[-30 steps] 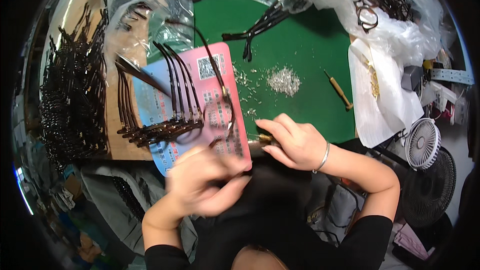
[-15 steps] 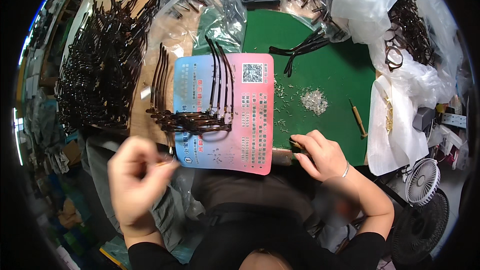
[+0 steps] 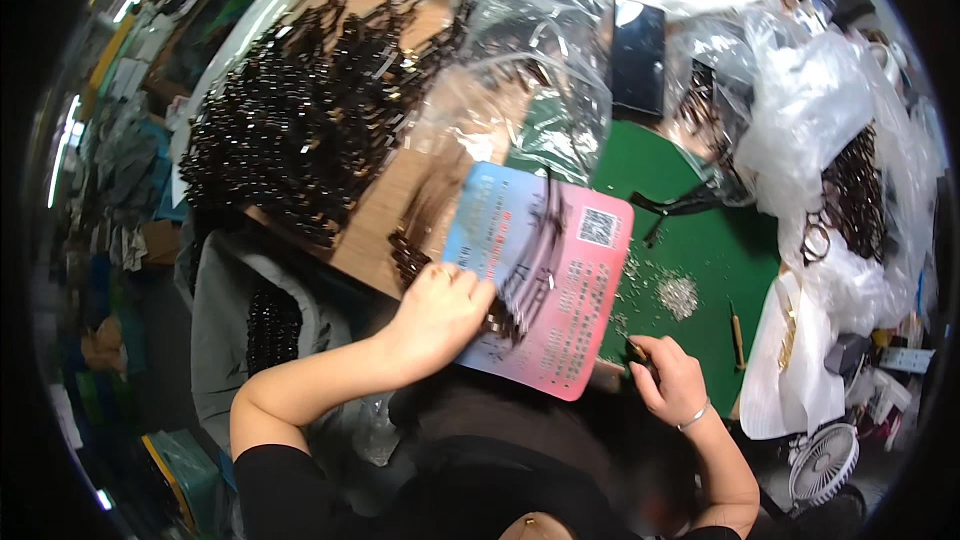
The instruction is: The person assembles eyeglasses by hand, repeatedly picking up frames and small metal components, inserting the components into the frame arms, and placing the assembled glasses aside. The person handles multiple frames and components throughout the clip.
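Observation:
My left hand [image 3: 440, 312] is closed over the near end of a small group of dark tortoiseshell eyeglass frames [image 3: 515, 315]. Their temples are smeared by motion and point away from me. Under them lies a blue and pink printed mat [image 3: 600, 285] with a square code. My right hand [image 3: 668, 380], with a bracelet at the wrist, pinches a small brass-coloured tool [image 3: 637, 352], mostly hidden by the fingers. Close to it, on the green work surface [image 3: 705, 360], is a pile of tiny silvery screws [image 3: 678, 297], with more scattered around.
Many eyeglass frames [image 3: 300, 120] are stacked at the left. Clear plastic bags [image 3: 560, 70], a phone [image 3: 638, 55] and loose dark temples [image 3: 690, 202] are farther back. At the right are a slim screwdriver [image 3: 738, 340], a white sheet [image 3: 790, 390] with gold-coloured parts, and a small fan [image 3: 825, 465].
My left hand has moved from beside the mat onto the frames, which now blur. The whole view has turned and shifted. My right hand keeps its pinch near the mat's right corner.

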Demonstrator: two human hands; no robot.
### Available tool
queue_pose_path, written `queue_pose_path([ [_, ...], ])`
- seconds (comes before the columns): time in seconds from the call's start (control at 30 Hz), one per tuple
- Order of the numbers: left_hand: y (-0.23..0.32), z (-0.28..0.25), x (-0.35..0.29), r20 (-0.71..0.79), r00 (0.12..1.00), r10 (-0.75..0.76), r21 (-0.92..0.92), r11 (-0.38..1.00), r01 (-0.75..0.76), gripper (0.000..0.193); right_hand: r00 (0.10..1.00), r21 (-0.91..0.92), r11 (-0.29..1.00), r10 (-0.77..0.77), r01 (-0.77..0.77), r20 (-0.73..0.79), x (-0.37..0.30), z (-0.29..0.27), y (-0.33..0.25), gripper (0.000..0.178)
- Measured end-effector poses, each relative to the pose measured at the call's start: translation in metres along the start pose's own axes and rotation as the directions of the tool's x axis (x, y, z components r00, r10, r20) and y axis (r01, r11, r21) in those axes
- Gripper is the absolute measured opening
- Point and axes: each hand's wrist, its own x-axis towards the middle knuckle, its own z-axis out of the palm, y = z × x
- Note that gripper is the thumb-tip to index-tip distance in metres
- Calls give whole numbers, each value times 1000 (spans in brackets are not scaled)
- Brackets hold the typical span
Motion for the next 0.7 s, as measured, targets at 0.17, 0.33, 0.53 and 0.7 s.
queue_pose_path([
  [0.17, -9, -56, -28, -81, 987, 137, -103, 984, -145, 30, 999, 38, 998, -43, 44, -30, 7, 6, -2, 24],
  [0.33, -100, -136, 23, -470, 854, 222, 182, 971, -152, 28, 997, 6, 999, 39, -39, -73, 0, 0, 0, 23],
  [0.53, -266, -159, 49, -158, 963, -220, 328, 908, 261, 31, 997, -15, 1000, -25, 24, -68, 6, 7, -4, 23],
  [0.7, -236, -149, 60, -139, 924, -357, 302, 873, 383, 35, 996, 21, 999, 51, -50, -71, 2, 5, 1, 21],
])
